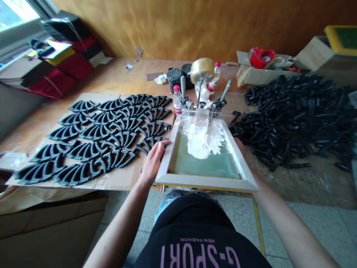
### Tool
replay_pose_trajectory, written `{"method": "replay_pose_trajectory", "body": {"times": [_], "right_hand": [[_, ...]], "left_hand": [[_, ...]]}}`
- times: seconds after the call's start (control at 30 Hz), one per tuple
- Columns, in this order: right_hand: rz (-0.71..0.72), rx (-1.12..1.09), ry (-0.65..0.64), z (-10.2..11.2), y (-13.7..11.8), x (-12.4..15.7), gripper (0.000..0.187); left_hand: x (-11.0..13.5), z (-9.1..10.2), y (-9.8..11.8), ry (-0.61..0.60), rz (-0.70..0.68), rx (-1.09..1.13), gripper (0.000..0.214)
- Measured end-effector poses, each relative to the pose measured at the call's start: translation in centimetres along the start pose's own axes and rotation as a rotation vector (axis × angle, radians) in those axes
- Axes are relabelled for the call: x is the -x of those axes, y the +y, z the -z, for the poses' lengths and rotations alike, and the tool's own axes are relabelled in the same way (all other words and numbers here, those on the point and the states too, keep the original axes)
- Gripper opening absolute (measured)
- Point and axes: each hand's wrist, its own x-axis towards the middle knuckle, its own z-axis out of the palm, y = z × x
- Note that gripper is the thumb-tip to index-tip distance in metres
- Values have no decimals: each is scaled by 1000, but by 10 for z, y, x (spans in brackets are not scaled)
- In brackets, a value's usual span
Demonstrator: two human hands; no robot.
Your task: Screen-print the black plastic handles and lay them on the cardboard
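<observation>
My left hand [152, 162] lies with its fingers over a black fan-shaped piece [149, 144] at the end of the rows, beside the screen's left rail. Whether it grips that piece is hard to tell. Several such pieces [86, 152] lie in rows on a cardboard sheet [117, 182]. My right hand [240, 146] is at the right rail of a wooden screen-printing frame [206, 182], partly hidden behind it, with its fingers curled around the wood. White ink [202, 143] lies in a thick smear on the greenish mesh [206, 165]. Metal hinge clamps [200, 105] hold the frame's far end.
A large heap of black curved pieces [292, 123] lies right of the frame. Behind the clamps stand plastic bottles [177, 99], dark ink tins [174, 79] and a tape roll [202, 70]. Cardboard boxes [258, 74] stand at the back right, and folded red-and-black cloth [64, 63] lies at the back left.
</observation>
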Motion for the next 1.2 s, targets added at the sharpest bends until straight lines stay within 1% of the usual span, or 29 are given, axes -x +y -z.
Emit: {"method": "replay_pose_trajectory", "body": {"times": [0.07, 0.13, 0.17, 0.2, 0.23, 0.3, 0.33, 0.37, 0.43, 0.53, 0.6, 0.63, 0.67, 0.7, 0.77, 0.83, 0.9, 0.97, 1.0, 1.07, 1.1, 1.17, 1.2], "right_hand": [[-54, 17, 156, 13, 1, -18, 39], [-5, 34, 274, 18, -16, -39, 41], [49, 55, 286, 18, -30, -49, 45], [108, 82, 255, 15, -45, -58, 48], [158, 111, 182, 11, -59, -64, 46], [206, 149, 3, 2, -82, -67, 29], [221, 162, -80, -3, -89, -62, 20], [242, 177, -146, -6, -93, -54, 14], [335, 208, -226, -8, -93, -31, 17], [571, 193, -312, 3, -83, -2, 25], [661, 136, -382, 12, -78, 3, 24], [664, 111, -406, 16, -77, 1, 22], [641, 92, -410, 17, -77, -2, 20], [600, 81, -384, 16, -78, -4, 18], [518, 76, -277, 9, -80, -6, 19], [506, 64, -185, -2, -80, 3, 27], [555, 30, -185, -9, -79, 16, 32], [584, -4, -233, -10, -79, 23, 29], [566, -17, -244, -8, -80, 20, 26], [468, -43, -207, -2, -85, 4, 23], [407, -58, -166, 2, -88, -10, 27], [288, -69, -71, 13, -91, -41, 44], [238, -60, -25, 20, -87, -57, 53]], "left_hand": [[8, -3, -33, -63, 138, -23, 54], [8, -11, -64, -86, 206, -15, 64], [6, -15, -77, -81, 222, -23, 67], [3, -19, -88, -68, 231, -44, 68], [0, -22, -96, -51, 235, -70, 67], [-5, -24, -105, -34, 242, -110, 66], [-6, -23, -108, -35, 245, -118, 65], [-7, -22, -109, -41, 247, -126, 64], [-7, -20, -111, -56, 245, -145, 63], [-6, -18, -114, -75, 228, -176, 62], [-5, -18, -115, -76, 227, -183, 62], [-5, -19, -114, -69, 232, -178, 62], [-5, -19, -113, -59, 238, -167, 62], [-4, -20, -111, -47, 244, -153, 61], [-4, -20, -108, -26, 253, -127, 60], [-4, -20, -105, -14, 257, -111, 60], [-4, -21, -105, -10, 258, -100, 60], [-3, -21, -105, -17, 255, -100, 61], [-3, -21, -103, -28, 252, -97, 61], [-2, -21, -96, -67, 249, -68, 65], [0, -19, -90, -83, 249, -45, 68], [4, -15, -71, -87, 237, 1, 73], [6, -13, -59, -70, 221, 13, 73]]}}
